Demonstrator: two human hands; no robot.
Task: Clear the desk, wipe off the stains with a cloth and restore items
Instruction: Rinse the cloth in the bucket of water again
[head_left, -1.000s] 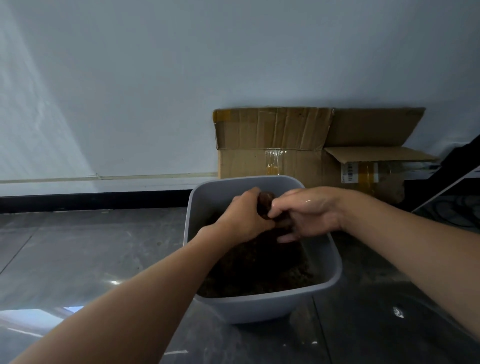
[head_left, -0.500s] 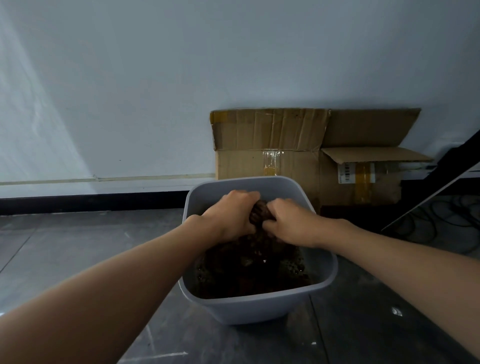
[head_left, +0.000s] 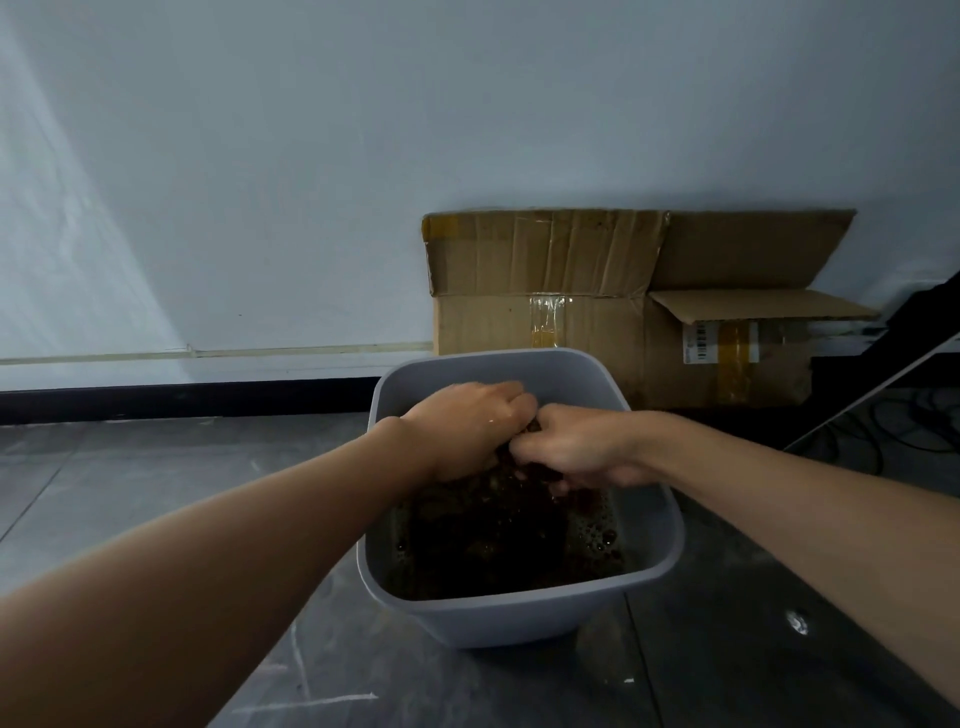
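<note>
Now | left hand (head_left: 470, 423) grip: curled round cloth (head_left: 498, 493) | right hand (head_left: 579, 448): same | over basin (head_left: 519, 618)

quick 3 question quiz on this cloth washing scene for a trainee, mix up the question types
1. True or false: the left hand and right hand both grip the dark brown wet cloth over the grey plastic basin.
2. What stands behind the basin? A: a brown cardboard box; B: a metal bucket; C: a wooden chair.
3. Fill in: the water in the basin looks ____ and bubbly.
Key: 1 true; 2 A; 3 dark.
</note>
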